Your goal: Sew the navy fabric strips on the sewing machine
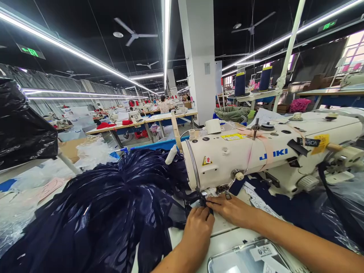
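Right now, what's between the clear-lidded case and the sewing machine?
In the head view, the right forearm crosses that stretch. Beyond it lie printed labels and dark fabric; pale tabletop shows on the near side.

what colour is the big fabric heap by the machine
The fabric heap is dark navy blue, best seen in the head view.

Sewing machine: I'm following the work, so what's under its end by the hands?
Dark cloth, with the left hand and right hand touching it. The hands and machine cover part, so any stitching is hidden.
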Demonstrator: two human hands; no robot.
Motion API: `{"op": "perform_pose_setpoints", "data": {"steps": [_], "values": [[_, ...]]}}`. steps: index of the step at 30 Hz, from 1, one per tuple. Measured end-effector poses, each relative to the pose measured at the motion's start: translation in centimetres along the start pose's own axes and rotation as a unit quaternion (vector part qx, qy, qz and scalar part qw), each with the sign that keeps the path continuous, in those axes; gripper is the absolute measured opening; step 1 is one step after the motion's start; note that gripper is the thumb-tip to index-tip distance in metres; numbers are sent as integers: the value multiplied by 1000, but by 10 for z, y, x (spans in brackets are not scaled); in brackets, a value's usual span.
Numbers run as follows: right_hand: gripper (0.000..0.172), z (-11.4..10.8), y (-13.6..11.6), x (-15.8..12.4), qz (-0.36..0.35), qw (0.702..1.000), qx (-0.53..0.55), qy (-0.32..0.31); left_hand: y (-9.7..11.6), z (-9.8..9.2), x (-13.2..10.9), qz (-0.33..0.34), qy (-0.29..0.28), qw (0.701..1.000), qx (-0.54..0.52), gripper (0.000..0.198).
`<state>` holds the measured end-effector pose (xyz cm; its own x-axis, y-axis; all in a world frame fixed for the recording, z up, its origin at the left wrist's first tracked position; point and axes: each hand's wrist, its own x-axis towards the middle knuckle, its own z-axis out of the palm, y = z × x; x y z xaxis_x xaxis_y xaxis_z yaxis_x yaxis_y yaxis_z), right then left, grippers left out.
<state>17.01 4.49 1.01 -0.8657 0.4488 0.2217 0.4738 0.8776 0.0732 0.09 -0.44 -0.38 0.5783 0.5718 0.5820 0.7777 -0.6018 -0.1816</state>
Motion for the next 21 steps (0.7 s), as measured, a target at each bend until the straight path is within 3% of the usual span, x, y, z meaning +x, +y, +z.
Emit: {"op": "perform_pose_setpoints", "data": {"steps": [21], "values": [[42, 3, 4, 4, 7, 998, -22, 56, 2, 2, 10, -24, -47, 998, 44, 25]]}}
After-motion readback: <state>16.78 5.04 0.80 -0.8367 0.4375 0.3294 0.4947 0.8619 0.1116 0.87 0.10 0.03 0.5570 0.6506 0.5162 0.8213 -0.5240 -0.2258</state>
